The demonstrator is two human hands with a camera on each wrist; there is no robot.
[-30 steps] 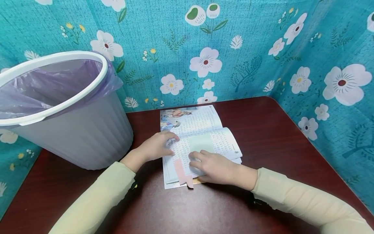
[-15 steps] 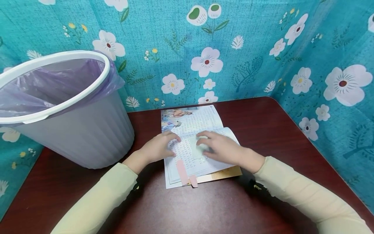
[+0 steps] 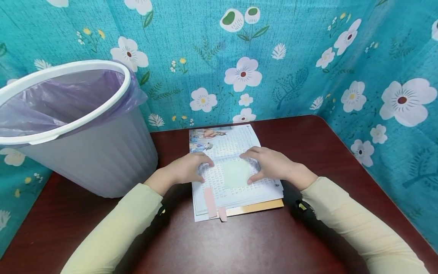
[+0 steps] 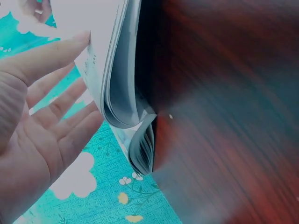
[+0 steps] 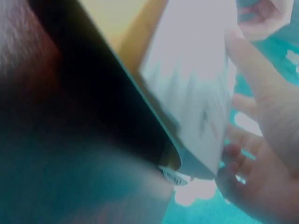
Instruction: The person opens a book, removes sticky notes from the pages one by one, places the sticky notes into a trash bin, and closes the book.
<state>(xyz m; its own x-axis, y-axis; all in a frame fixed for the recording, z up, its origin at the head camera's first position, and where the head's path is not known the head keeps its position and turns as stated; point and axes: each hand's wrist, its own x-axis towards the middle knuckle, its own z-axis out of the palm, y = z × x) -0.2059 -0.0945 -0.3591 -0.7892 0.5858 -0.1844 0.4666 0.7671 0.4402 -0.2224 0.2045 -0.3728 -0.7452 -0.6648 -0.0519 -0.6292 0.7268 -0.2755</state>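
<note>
An open book [image 3: 234,146] with printed text lies on the dark red table. A pale green paper square [image 3: 236,174] rests on its near page. Two pink strips stick out near the lower left edge: a longer pink strip [image 3: 210,201] and a short pink tab [image 3: 222,214]. My left hand [image 3: 184,169] rests at the book's left side, fingers loosely bent over the page. At the right side my right hand [image 3: 275,164] spreads thumb and fingers beside the green square. Both wrist views show the thumbs at the page surface, the left thumb [image 4: 56,58] and right thumb [image 5: 250,60].
A grey waste bin [image 3: 99,152] with a white rim and purple liner stands left of the book. Teal flowered cloth [image 3: 205,57] hangs behind and to the right. A golden-yellow sheet [image 3: 263,206] shows under the book's near edge.
My right hand has moved from the near page edge across the green square to the page's right side. The golden sheet has come into view below. My left hand has stayed about put.
</note>
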